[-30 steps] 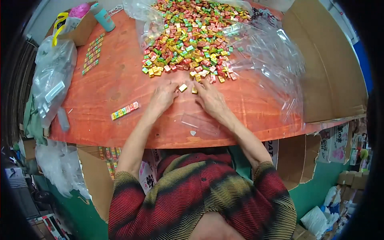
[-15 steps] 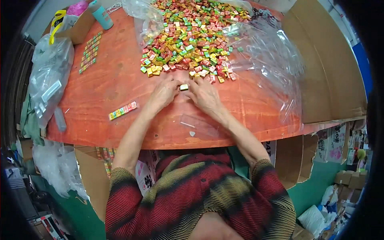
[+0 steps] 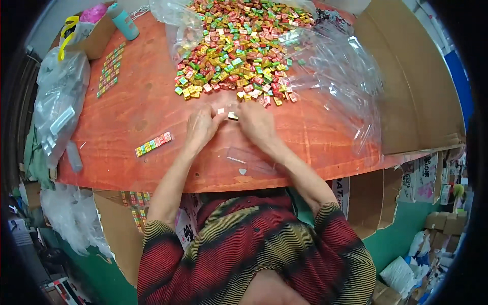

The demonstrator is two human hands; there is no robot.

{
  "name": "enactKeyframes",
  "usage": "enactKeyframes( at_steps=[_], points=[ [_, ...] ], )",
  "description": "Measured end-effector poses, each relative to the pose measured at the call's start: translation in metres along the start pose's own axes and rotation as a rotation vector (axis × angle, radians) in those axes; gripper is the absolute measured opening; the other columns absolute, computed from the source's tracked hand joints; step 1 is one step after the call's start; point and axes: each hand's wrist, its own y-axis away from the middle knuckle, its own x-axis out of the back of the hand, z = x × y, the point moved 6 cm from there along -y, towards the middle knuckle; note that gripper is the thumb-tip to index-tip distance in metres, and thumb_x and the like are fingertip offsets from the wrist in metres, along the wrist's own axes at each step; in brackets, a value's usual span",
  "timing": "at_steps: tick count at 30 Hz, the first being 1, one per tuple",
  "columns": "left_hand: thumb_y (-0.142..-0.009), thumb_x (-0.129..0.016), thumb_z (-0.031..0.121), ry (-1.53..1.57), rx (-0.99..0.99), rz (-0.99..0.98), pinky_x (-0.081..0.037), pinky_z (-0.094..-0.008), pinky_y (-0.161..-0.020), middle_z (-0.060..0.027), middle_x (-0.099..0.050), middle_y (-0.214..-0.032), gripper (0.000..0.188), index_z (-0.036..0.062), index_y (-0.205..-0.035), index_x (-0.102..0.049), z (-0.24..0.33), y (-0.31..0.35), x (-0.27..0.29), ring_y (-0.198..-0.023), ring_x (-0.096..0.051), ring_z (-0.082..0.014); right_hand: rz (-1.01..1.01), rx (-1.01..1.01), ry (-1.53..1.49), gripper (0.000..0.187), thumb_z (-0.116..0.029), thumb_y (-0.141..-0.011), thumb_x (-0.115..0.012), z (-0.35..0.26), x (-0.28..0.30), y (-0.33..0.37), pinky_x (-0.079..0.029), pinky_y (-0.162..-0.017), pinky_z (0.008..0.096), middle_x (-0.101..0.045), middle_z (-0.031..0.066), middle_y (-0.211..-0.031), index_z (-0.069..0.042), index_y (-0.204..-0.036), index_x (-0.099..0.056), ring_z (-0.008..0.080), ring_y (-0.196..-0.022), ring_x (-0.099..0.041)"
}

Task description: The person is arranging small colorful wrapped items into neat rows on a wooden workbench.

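Both of my hands meet over the red-brown table, just in front of a big heap of small wrapped blocks [image 3: 239, 56] in yellow, green, red and pink. My left hand [image 3: 202, 126] is closed, with a small pale pink block [image 3: 220, 111] between thumb and fingers. At the fingertips of my right hand [image 3: 257, 123], also closed, is a small block [image 3: 233, 116] with a light top and a dark side. A filled strip of blocks [image 3: 153, 144] in a clear tray lies left of my left forearm. An empty clear tray [image 3: 251, 158] lies nearer me.
Clear plastic trays [image 3: 335, 76] pile up right of the heap, beside a tall cardboard panel [image 3: 406, 81]. Filled rows [image 3: 110, 70] lie at the far left, near a teal bottle [image 3: 123, 21] and a plastic bag [image 3: 62, 101]. Open cartons [image 3: 114, 218] stand below the table edge.
My hands have shifted slightly. A pale pink block now shows at my left fingers, and the dark-sided block sits closer to my right fingertips. The whole view has tilted a little.
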Motion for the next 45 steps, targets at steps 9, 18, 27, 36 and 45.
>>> enactKeyframes(
  at_steps=[9,18,27,36,45],
  points=[
    [-0.067,-0.071,0.013,0.134,-0.545,0.004,-0.044,-0.0404,-0.077,-0.0132,-0.050,-0.100,0.052,0.0020,-0.113,-0.048,0.028,0.011,-0.011,-0.087,-0.054,-0.0316,-0.182,0.098,-0.179,0.033,-0.011,-0.078,-0.059,0.022,0.037,0.019,-0.047,-0.077,0.0383,-0.052,0.0132,-0.109,-0.007,-0.111,-0.054,0.0302,-0.098,-0.054],
    [-0.070,-0.064,0.002,0.064,-0.455,0.090,-0.045,-0.0405,-0.072,-0.0154,-0.053,-0.088,0.033,0.0010,-0.101,-0.056,0.021,0.009,-0.012,-0.083,-0.055,-0.0333,0.071,0.236,-0.044,0.025,-0.006,-0.072,-0.055,-0.008,0.004,0.002,-0.045,-0.065,0.0376,-0.056,0.0090,-0.083,-0.007,-0.097,-0.058,0.0275,-0.075,-0.054],
    [-0.071,-0.065,0.003,0.049,-0.362,0.253,-0.045,-0.0374,-0.073,-0.0152,-0.052,-0.092,0.037,0.0030,-0.107,-0.055,0.021,0.021,-0.012,-0.084,-0.055,-0.0305,0.237,0.232,0.015,0.004,-0.007,-0.072,-0.052,-0.025,-0.004,0.001,-0.043,-0.061,0.0389,-0.053,0.0136,-0.074,-0.003,-0.074,-0.053,0.0290,-0.070,-0.053],
    [-0.065,-0.072,0.014,0.103,-0.505,0.117,-0.043,-0.0387,-0.075,-0.0120,-0.050,-0.091,0.046,0.0020,-0.105,-0.054,0.038,0.018,-0.012,-0.087,-0.052,-0.0305,-0.141,0.000,-0.208,0.036,-0.013,-0.078,-0.061,0.028,0.033,0.030,-0.047,-0.076,0.0381,-0.050,0.0152,-0.111,-0.006,-0.112,-0.052,0.0321,-0.097,-0.055],
    [-0.065,-0.072,0.014,0.023,-0.595,0.034,-0.045,-0.0400,-0.073,-0.0108,-0.051,-0.091,0.041,0.0107,-0.104,-0.059,0.044,0.011,-0.025,-0.087,-0.053,-0.0296,-0.247,0.086,-0.172,0.042,-0.012,-0.074,-0.063,0.018,0.024,0.022,-0.046,-0.077,0.0406,-0.048,0.0133,-0.109,-0.007,-0.114,-0.048,0.0321,-0.100,-0.052]
  ],
)
